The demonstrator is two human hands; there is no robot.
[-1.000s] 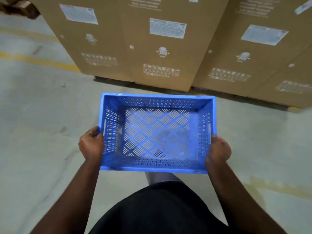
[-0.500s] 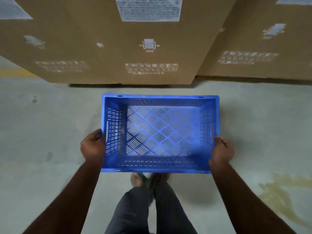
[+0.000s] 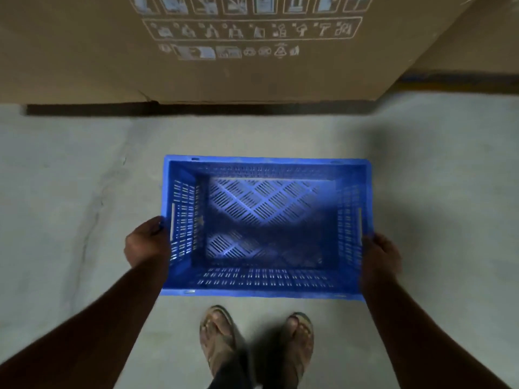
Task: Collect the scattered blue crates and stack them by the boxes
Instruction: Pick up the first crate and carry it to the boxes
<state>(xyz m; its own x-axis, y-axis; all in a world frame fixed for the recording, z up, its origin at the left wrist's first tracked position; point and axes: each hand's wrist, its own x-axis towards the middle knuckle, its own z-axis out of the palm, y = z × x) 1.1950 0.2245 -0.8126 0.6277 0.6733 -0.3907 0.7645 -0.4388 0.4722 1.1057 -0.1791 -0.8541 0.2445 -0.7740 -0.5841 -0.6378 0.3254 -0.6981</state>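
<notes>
The box (image 3: 252,66) fills far more of the view than half a second ago: its top labels are gone from sight and only the rows of printed handling symbols near its base show. The view now looks more steeply down, so both sandalled feet (image 3: 255,341) stand in plain sight below the crate (image 3: 265,228), where before only the legs and shoe tips showed. The crate sits lower in the picture and its floor is darker, in shadow.

The left hand (image 3: 147,244) clasps the crate's left short wall near the slot handle, fingers curled over the outer side; its grip is clenched on the crate. The right hand (image 3: 380,255) holds the right short wall the same way, though motion blur softens its fingers. Both forearms reach forward and inward from the lower corners, roughly even with each other, and the crate hangs level between them, open side up and empty, long side across the body.

The crate is in front of the feet and short of the box, with a band of bare concrete floor (image 3: 70,220) between its far rim and the dark gap under the box. Whether it touches the floor cannot be told. Open floor lies to the left and right of the crate. At the upper right a second box (image 3: 483,37) stands beside the first, with a dark strip along its base.
</notes>
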